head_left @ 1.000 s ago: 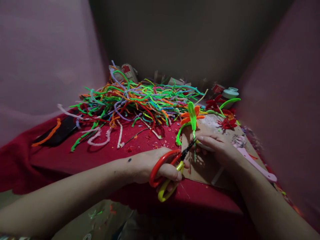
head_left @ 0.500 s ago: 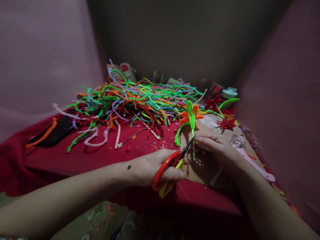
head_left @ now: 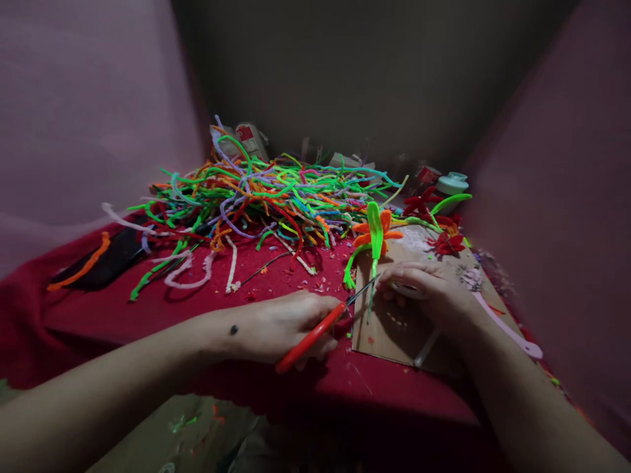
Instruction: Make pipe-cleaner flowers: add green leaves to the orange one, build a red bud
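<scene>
My left hand (head_left: 300, 322) is closed on a pair of scissors (head_left: 313, 336) with red handles. The narrow dark blades reach the green stem of a pipe-cleaner flower (head_left: 376, 233), by my right fingertips. The flower has orange petals, a tall green leaf and a bent green one. Its thin twisted stem extends down over a cardboard sheet (head_left: 362, 335). My right hand (head_left: 428, 289) is closed beside the stem, with a pale rounded thing like a roll of tape (head_left: 409, 290) partly hidden in the fingers. Whether these fingertips also pinch the stem, I cannot tell.
A heap of coloured pipe cleaners (head_left: 280, 190) covers the back of the red tablecloth (head_left: 197, 322). Dark red pipe-cleaner flowers (head_left: 446, 243) and a pale green jar (head_left: 452, 182) stand at right, near a pink strip-like tool (head_left: 507, 328). A black object (head_left: 111, 259) lies left.
My left hand and the scissors have shifted left and turned, hiding the yellow handle part. The blades now look closer together. The flower's stem has swung slightly left.
</scene>
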Demonstrator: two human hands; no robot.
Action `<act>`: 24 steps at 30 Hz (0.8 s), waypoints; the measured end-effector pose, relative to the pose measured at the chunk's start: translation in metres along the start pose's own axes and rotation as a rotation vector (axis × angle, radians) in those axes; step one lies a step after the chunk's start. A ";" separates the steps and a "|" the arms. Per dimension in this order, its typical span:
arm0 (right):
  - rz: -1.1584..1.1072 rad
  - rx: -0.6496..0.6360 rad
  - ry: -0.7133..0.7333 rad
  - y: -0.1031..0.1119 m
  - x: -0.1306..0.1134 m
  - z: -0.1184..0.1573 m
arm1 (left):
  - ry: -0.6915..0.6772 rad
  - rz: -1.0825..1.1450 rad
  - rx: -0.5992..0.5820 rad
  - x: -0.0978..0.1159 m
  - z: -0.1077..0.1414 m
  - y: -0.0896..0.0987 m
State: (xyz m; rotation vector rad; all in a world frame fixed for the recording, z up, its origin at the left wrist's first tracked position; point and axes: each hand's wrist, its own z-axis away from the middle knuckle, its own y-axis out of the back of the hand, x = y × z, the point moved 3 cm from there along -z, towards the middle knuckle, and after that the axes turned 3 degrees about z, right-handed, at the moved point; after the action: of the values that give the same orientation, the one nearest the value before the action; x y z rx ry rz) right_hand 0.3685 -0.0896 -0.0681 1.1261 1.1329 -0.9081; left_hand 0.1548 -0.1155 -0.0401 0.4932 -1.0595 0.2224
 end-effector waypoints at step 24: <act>-0.170 -0.116 -0.028 -0.016 0.001 -0.004 | -0.105 -0.588 0.005 0.016 0.030 0.012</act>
State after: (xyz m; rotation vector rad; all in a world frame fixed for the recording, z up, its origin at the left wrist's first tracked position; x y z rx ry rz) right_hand 0.3529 -0.0890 -0.0721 0.9304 1.2562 -0.9728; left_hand 0.1340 -0.1204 -0.0108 0.8031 -0.9721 -0.3235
